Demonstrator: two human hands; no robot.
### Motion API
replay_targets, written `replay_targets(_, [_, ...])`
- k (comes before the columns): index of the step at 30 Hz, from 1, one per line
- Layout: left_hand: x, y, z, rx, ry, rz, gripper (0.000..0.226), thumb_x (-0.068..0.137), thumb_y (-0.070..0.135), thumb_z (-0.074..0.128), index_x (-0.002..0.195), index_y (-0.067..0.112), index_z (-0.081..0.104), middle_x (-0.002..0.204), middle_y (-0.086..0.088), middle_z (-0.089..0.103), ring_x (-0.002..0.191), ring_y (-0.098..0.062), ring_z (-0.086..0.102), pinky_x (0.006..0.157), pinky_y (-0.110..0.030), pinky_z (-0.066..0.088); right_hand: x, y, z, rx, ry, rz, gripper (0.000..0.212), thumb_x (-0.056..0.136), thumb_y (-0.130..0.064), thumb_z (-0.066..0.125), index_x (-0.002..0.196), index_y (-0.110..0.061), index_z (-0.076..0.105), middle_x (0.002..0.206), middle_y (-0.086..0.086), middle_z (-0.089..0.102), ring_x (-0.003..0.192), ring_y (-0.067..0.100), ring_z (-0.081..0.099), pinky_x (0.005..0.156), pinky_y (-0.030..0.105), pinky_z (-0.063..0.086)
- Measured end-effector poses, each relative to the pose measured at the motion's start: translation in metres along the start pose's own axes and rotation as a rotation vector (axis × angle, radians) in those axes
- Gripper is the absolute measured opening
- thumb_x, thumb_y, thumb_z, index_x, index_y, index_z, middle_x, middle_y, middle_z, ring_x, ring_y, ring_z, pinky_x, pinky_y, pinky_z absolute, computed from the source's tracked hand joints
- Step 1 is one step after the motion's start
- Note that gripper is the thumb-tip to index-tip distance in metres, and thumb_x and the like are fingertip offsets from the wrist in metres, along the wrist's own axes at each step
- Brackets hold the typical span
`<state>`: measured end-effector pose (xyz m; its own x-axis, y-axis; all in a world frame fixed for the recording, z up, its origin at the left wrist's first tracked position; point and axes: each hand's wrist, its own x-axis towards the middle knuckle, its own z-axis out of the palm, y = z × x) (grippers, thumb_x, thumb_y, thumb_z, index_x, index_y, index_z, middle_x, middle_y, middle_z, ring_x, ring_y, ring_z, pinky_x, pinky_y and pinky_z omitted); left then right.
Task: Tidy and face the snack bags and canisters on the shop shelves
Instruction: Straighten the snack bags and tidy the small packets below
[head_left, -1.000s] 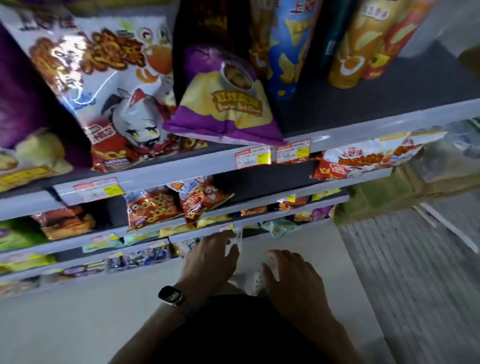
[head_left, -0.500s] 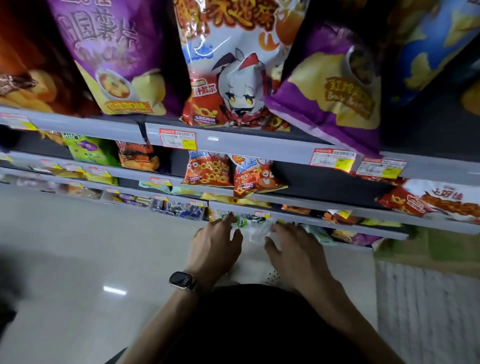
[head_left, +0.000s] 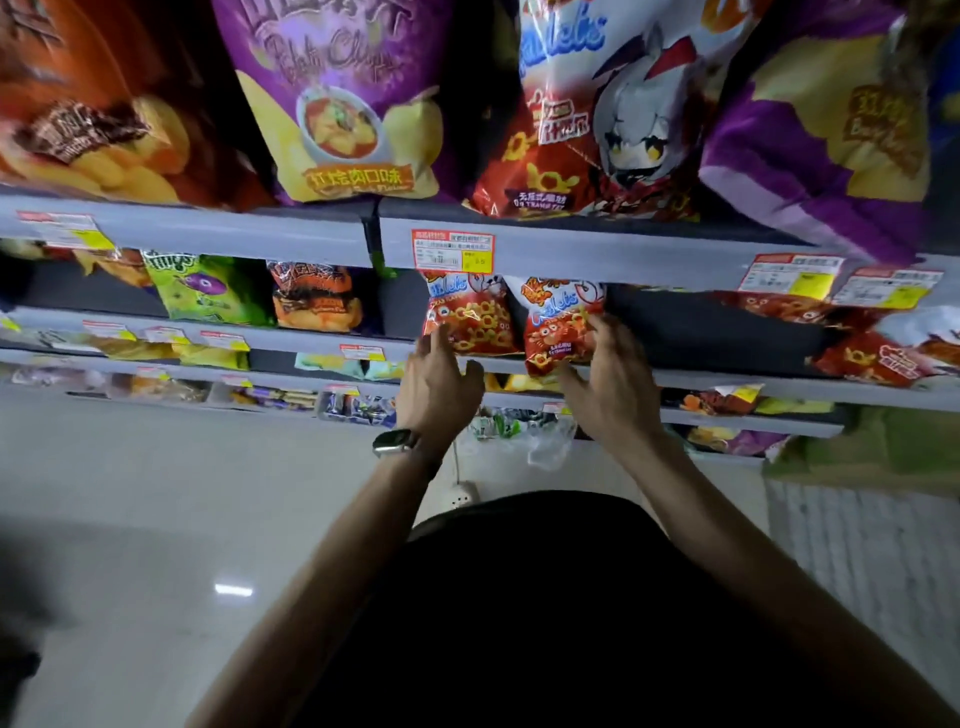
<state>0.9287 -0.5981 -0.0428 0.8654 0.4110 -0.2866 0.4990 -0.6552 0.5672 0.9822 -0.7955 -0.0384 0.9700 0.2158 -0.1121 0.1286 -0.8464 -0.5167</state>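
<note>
Two small red ring-snack bags stand side by side on the second shelf. My left hand (head_left: 436, 387), with a watch on its wrist, touches the lower left corner of the left red bag (head_left: 470, 325) with spread fingers. At the right red bag (head_left: 556, 332), which leans out over the shelf lip, my right hand (head_left: 610, 387) has its fingers against the bag's right edge and its thumb just below it. Neither hand is closed round a bag.
Large chip bags, orange (head_left: 98, 104), purple (head_left: 343, 98) and red-and-white (head_left: 597, 114), fill the top shelf. A green bag (head_left: 208, 288) and an orange bag (head_left: 317, 301) stand to the left, and more red bags (head_left: 883, 353) lie to the right. Lower shelves hold small packets. A pale floor lies below.
Both hands rose from the lowest shelf to the two red bags on the second shelf. The view tilted up and shifted left along the shelves.
</note>
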Motion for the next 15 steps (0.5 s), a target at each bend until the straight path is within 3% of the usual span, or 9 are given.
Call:
replay_targets(3, [0.032, -0.013, -0.001, -0.034, 0.015, -0.035, 0.052, 0.098, 0.026, 0.059, 0.144, 0.005, 0.046, 0.135, -0.023, 0.052, 0.124, -0.044, 0.049, 0.097, -0.050, 0.043, 0.020, -0.008, 0.017, 0.082, 0.022, 0.114, 0.094, 0.096, -0.044, 0.067, 0.164, -0.007, 0.014, 0.170, 0.015, 0.020, 0.155, 0.033, 0.021, 0.127, 0.048, 0.021])
replay_targets(7, [0.066, -0.019, -0.009, -0.121, -0.038, -0.124, 0.058, 0.099, 0.032, 0.062, 0.145, 0.004, 0.042, 0.140, -0.024, 0.049, 0.128, -0.045, 0.049, 0.106, -0.051, 0.043, 0.047, -0.013, 0.036, 0.174, 0.068, 0.273, 0.114, 0.087, -0.053, 0.074, 0.165, -0.007, 0.005, 0.171, 0.015, 0.016, 0.156, 0.036, 0.016, 0.128, 0.050, 0.016])
replay_targets(12, [0.100, -0.024, -0.008, -0.192, -0.158, -0.208, 0.077, 0.079, 0.058, 0.068, 0.137, 0.009, 0.056, 0.136, -0.016, 0.064, 0.127, -0.040, 0.060, 0.106, -0.048, 0.051, 0.063, -0.013, 0.054, 0.230, 0.092, 0.412, 0.116, 0.083, -0.058, 0.077, 0.163, -0.006, 0.011, 0.167, 0.015, 0.024, 0.153, 0.037, 0.024, 0.125, 0.046, 0.019])
replay_targets(15, [0.112, -0.023, -0.006, -0.212, -0.174, -0.203, 0.083, 0.069, 0.062, 0.063, 0.135, 0.012, 0.062, 0.134, -0.014, 0.068, 0.125, -0.038, 0.064, 0.104, -0.044, 0.054, 0.064, -0.007, 0.059, 0.217, 0.089, 0.472, 0.103, 0.083, -0.052, 0.079, 0.157, -0.003, 0.026, 0.156, 0.016, 0.038, 0.145, 0.035, 0.035, 0.119, 0.040, 0.030])
